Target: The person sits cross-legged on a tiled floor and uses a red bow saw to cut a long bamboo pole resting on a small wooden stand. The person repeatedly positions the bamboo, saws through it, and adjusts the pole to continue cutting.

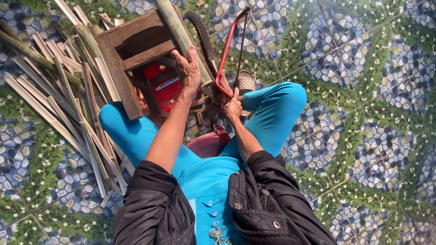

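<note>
1. Left hand (188, 69): pressed palm-down over a green bamboo pole (181, 36), fingers curled round it, pinning it against the top of a wooden stool (131, 54).
2. Right hand (232, 106): closed round the lower end of a red-framed hacksaw (229, 50); frame angled up and away, thin blade alongside, just right of the left hand.
3. Bamboo pole: lying diagonally across the stool; blade close to it beside the left hand, contact point hidden. Depth of any cut: cannot tell.
4. Progress, as judged: pole in view whole and clamped by hand, so the cut appears unfinished.
5. Surroundings: heap of split bamboo strips (54, 100) on the pebble-patterned tiled floor (363, 113), left of the stool; red object (164, 86) beneath the stool; sandal (246, 83) near the saw.
</note>
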